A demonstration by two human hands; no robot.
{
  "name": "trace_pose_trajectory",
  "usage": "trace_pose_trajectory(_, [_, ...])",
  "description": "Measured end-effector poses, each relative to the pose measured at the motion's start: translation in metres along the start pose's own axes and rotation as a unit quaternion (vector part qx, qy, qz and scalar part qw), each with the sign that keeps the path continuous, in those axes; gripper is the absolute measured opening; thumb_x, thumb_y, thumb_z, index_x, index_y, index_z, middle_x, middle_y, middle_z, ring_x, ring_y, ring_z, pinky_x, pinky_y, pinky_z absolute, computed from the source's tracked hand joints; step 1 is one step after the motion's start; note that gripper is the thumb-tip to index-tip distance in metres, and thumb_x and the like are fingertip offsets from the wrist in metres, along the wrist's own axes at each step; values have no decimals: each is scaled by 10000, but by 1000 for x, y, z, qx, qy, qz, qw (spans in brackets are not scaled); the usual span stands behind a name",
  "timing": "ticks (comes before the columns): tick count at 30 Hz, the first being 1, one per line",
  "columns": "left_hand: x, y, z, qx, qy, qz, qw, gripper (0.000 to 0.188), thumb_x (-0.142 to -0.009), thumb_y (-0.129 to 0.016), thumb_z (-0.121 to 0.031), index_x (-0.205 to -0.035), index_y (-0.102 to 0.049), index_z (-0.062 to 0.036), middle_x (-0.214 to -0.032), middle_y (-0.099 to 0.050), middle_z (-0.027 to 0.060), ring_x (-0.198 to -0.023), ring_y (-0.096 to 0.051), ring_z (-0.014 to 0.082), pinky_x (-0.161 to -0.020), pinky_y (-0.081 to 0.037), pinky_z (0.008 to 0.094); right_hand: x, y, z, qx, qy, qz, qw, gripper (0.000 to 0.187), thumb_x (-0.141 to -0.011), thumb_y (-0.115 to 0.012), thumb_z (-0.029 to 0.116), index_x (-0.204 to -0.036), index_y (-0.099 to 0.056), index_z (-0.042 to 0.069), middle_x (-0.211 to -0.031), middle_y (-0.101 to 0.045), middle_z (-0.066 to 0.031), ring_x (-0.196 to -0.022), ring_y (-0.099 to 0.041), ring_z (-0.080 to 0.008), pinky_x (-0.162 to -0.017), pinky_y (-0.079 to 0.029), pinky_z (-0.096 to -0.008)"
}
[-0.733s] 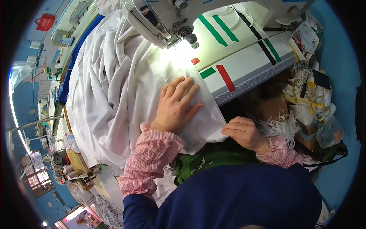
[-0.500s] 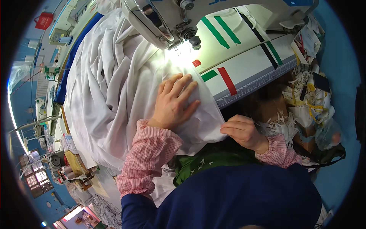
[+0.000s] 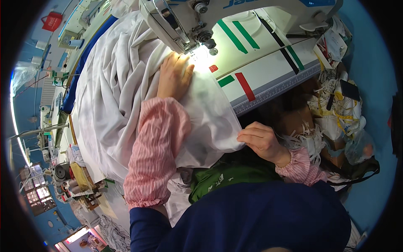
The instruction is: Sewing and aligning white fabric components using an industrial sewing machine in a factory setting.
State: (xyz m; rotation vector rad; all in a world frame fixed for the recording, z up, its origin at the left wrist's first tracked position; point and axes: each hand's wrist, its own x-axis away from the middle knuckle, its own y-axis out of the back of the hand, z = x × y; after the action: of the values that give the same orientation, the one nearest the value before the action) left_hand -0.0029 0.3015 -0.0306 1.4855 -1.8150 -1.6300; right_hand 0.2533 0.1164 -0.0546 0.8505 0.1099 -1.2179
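A large white cloth [image 3: 121,96] lies bunched in folds over the left of the sewing machine table and runs under the lit needle area. My left hand [image 3: 174,75] rests on it with fingers stretched out, close to the left of the presser foot of the sewing machine [image 3: 252,14]. At the cloth's near right corner, my right hand [image 3: 262,140] pinches the edge between thumb and fingers. That edge stretches from the pinch up toward the needle. Glare hides the needle itself.
A ruler strip [image 3: 277,86] borders the table's front edge, with green, black and red tape [image 3: 244,87] on the top. To the right, a box holds scraps and a tape measure [image 3: 336,115]. A dark phone-like object [image 3: 350,90] lies there. Thread cones [image 3: 75,43] stand at far left.
My left hand has slid forward and left over the cloth, nearer the presser foot. My right hand keeps its pinch on the cloth's corner and has shifted slightly left.
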Motion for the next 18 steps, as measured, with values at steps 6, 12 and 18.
trace_pose_trajectory(6, [32, 14, -24, -44, -15, 72, 996, 491, -866, -621, -392, -1271, -564, -121, -1373, -464, 180, -1355, -320, 378, -1112, -197, 528, 27, 8, 18, -45, -26, 6, 999, 285, -608, -730, -76, -874, -684, 16, -891, -677, -86, -776, -633, -238, -660, -534, -319])
trace_pose_trajectory(12, [52, 22, -52, -75, -41, 144, 986, 549, -882, -589, -414, -1368, -492, -177, -1462, -371, 143, -1405, -230, 398, -1128, -125, 572, 57, 13, 37, -64, -59, 35, 996, 241, -637, -739, -51, -866, -690, 9, -859, -680, -73, -782, -634, -220, -651, -539, -302])
trace_pose_trajectory(18, [48, 22, -56, -76, -41, 162, 983, 564, -878, -565, -481, -1356, -498, -189, -1464, -371, 115, -1403, -240, 390, -1113, -145, 595, 62, 15, 42, -75, -57, 52, 994, 273, -622, -716, -78, -878, -687, 10, -903, -683, -92, -807, -637, -238, -676, -535, -320])
